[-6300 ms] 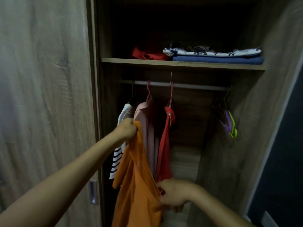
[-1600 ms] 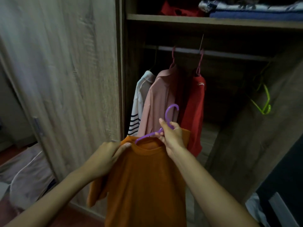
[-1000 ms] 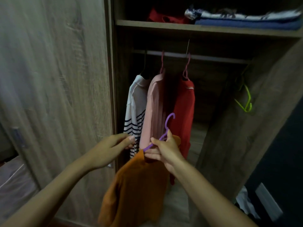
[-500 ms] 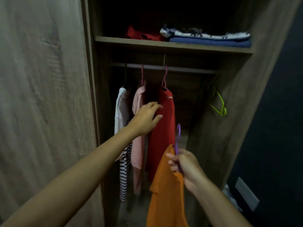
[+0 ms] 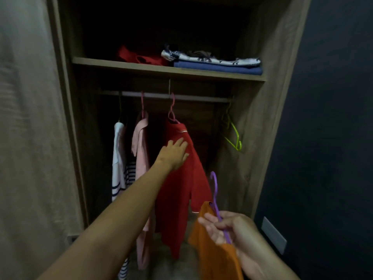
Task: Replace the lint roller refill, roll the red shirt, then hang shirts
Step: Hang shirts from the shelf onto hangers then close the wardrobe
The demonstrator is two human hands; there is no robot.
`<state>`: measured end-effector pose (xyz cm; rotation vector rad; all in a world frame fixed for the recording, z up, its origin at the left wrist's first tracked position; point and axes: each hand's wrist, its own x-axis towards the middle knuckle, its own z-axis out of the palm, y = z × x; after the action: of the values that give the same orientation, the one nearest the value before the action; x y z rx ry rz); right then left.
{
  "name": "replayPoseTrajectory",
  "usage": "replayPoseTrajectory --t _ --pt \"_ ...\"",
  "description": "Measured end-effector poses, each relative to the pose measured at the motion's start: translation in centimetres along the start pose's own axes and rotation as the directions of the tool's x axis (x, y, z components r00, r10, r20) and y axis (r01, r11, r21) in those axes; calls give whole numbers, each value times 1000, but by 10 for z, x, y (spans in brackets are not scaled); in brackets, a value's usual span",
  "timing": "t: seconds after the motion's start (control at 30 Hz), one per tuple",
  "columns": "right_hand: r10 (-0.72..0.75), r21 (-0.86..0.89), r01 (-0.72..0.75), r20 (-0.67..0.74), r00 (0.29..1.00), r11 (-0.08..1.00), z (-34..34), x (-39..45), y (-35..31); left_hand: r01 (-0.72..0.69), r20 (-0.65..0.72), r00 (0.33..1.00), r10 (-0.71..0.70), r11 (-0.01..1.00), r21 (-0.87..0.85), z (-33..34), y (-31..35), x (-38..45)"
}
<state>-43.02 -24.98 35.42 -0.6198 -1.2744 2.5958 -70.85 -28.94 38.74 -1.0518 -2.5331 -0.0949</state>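
Head view: left hand [image 5: 175, 154], fingers straight, presses flat on the red shirt [image 5: 181, 190] hanging from the rail [image 5: 193, 97]; right hand [image 5: 228, 227] grips a purple hanger [image 5: 215, 190] carrying the orange shirt [image 5: 214, 251], below the rail.

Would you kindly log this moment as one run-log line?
stage: hanging | left hand: flat on red shirt | right hand: grips purple hanger carrying orange shirt

No readable text anywhere
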Motion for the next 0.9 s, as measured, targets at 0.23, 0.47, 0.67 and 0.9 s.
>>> replayPoseTrajectory --t 0.23,0.47,0.67,0.9 --pt "15 -25 -17 -96 995 1000 -4 -5 -9 -155 -111 980 163 985 70 -3 14 25" --pt "21 -43 -28 -171 985 999 -15 11 -3 28 109 993 -34 998 53 1 1 28" --pt "-48 50 54 -115 992 997 -2 29 -7 183 -44 982 -181 982 42 18 -30 4" --pt "-147 101 152 -57 987 983 32 61 -29 217 -293 901 -321 916 -336 50 -44 -10"
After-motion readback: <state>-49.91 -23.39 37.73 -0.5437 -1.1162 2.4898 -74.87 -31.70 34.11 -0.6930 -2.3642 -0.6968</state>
